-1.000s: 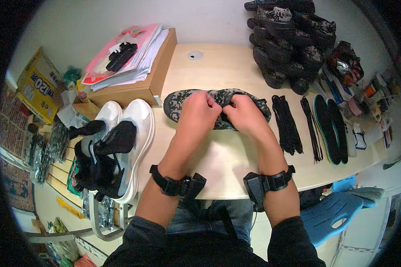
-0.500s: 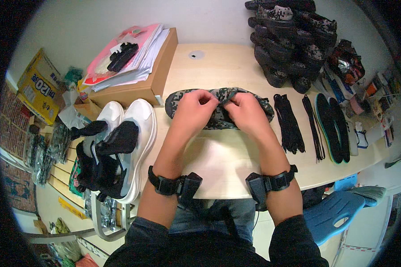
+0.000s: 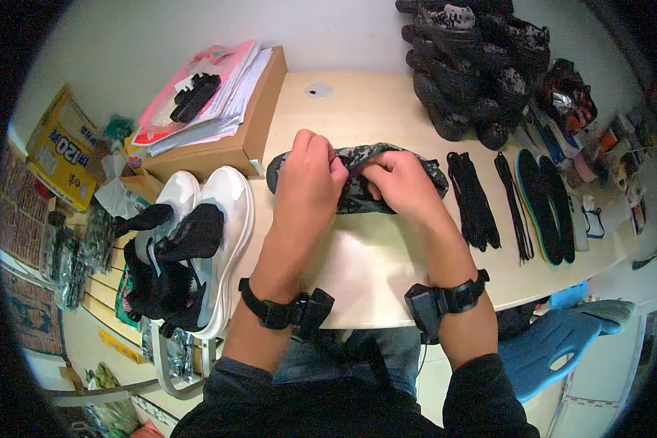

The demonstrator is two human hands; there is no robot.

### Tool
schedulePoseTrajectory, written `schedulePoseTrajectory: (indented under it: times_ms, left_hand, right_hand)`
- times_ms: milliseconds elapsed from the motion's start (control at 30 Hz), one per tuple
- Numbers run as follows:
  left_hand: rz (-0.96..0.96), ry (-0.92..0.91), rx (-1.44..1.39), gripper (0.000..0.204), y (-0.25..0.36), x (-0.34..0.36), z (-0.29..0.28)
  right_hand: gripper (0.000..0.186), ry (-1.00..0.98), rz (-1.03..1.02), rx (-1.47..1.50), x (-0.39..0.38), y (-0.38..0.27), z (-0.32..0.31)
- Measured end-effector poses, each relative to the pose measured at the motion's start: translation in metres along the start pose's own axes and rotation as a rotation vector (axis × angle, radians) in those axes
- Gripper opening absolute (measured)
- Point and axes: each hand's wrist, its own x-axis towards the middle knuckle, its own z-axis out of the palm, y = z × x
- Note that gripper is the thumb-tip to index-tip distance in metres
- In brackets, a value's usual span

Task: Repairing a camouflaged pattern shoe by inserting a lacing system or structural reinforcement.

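A camouflage-patterned shoe (image 3: 365, 201) in grey and black lies crosswise on the table in front of me. My left hand (image 3: 310, 171) is over its left part, fingers curled and thumb pressed in; what they hold, if anything, is hidden. My right hand (image 3: 398, 179) pinches the shoe's fabric edge near the opening, thumb against fingers. Right of the shoe lie a bundle of black shoelaces (image 3: 472, 204), a thinner black lace (image 3: 515, 208) and a pair of black insoles (image 3: 546, 208).
White-and-black sneakers (image 3: 226, 197) stand at the table's left edge. Behind them, a cardboard box (image 3: 265, 109) bears papers and a black object (image 3: 195, 97). Dark camouflage shoes (image 3: 467, 80) are piled at the back right. A blue plastic chair (image 3: 540, 358) is below the right edge.
My left hand has turned and shifted slightly left, its fingers now curled with knuckles raised. The right hand keeps its pinch near the shoe's opening, almost in place.
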Motion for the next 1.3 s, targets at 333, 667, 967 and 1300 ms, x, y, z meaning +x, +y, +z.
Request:
schedulePoseTrajectory:
  times_ms: [333,667,967,1300]
  left_hand:
    - [0.057,-0.077,-0.044,0.025,0.007,-0.002,-0.001]
    - [0.018,0.006,-0.081,0.021,0.005,-0.005,0.003]
    - [-0.516,-0.221,-0.44,0.026,0.0,0.0,-0.006]
    - [-0.815,-0.409,-1.569,0.046,-0.005,0.006,-0.007]
  right_hand:
    - [0.023,0.06,0.055,0.008,0.004,0.011,0.005]
    - [0.026,0.128,0.109,0.041,0.001,0.004,0.007]
    - [0.03,0.184,0.078,0.027,0.001,0.005,0.009]
    - [0.025,0.196,0.05,0.297,-0.009,-0.015,-0.003]
